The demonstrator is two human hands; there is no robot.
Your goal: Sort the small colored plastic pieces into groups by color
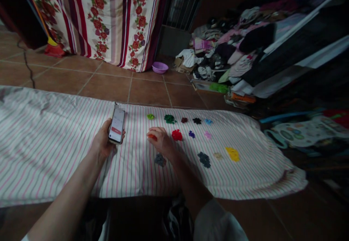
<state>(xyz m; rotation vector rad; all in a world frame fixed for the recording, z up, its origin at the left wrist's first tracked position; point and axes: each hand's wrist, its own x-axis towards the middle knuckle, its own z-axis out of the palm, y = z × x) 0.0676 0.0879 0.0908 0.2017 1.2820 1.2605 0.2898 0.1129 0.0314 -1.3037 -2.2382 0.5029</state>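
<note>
My left hand [105, 137] is wrapped round a phone [117, 125] with a lit screen, held over the striped cloth [68, 142]. My right hand [160, 140] has its fingers curled over a small orange pile [152, 137]; whether it grips any of it I cannot tell. Just below that hand lies a grey pile [160, 160], and to its right a red one [177, 135]. Further piles of small pieces include lime green [150, 116], dark green [169, 118], black [196, 121], dark blue [192, 134], pink [208, 135], dark grey [204, 159] and yellow [232, 154].
Beyond the cloth is a tiled floor [109, 84] with a purple basin [160, 67] and a floral curtain [109, 22]. Heaped clothes [231, 44] fill the back right. A red broom head [54, 50] stands at the back left.
</note>
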